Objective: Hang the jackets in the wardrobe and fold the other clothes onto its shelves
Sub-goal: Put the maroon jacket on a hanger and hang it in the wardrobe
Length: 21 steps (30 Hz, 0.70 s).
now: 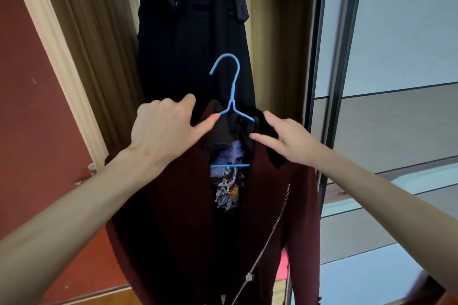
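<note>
Here the maroon jacket (pixel 188 225) sits on a blue hanger (pixel 231 96), held up in front of the open wardrobe (pixel 270 32), just below a black coat (pixel 195 37) that already hangs inside on its own hanger. The left hand (pixel 161 129) pinches the collar and the left arm of the hanger between thumb and fingers, a narrow closed grip. The right hand (pixel 287 141) presses the dark collar against the right arm of the hanger; its fingers look curled over the cloth, so it seems to hold the collar too. The hook of the hanger is free, pointing up and left, not yet on any rail; the rail itself is out of view. A printed lining shows through the open front, and the zip (pixel 270 238) runs down unfastened.

The risk, as I judge it, is the jacket sliding off one shoulder when a hand lets go to lift the hook, since the front is open and the cloth looks heavy. The hook could also snag the black coat on the way up, or miss the rail because the coat crowds that space
</note>
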### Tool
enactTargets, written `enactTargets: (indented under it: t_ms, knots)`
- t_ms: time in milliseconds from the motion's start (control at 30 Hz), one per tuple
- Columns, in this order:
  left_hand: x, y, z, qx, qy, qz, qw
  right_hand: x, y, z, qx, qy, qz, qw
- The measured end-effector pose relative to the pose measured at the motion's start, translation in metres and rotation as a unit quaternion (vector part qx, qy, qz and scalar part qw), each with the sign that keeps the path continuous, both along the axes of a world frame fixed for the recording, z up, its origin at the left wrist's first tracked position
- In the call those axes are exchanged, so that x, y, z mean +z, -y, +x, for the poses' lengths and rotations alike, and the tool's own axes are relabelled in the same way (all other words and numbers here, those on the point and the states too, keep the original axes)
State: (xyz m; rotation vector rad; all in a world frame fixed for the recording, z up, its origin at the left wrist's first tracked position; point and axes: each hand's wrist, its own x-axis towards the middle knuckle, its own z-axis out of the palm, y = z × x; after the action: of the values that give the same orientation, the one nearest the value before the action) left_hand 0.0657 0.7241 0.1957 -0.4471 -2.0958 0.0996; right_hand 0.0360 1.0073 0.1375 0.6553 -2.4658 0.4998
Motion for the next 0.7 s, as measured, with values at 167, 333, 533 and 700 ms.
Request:
enactTargets:
  t_ms: [167,333,533,700]
  knots:
    - [0.015,0.035,0.005,0.016,0.104,-0.031,0.994,0.007,-0.009,0.0,0.044,-0.005,-0.113,0.993]
    - [0.009,0.082,0.002,-0.195,0.432,0.181,0.862,0.014,-0.018,-0.001,0.045,-0.02,-0.149,0.988]
    - [-0.026,0.075,-0.01,-0.021,0.193,-0.012,0.981,0.012,-0.018,0.004,0.039,-0.005,-0.158,0.987]
    - [-0.013,0.069,-0.005,0.016,0.022,-0.079,0.996,0.02,-0.024,0.013,0.014,-0.03,-0.172,0.984]
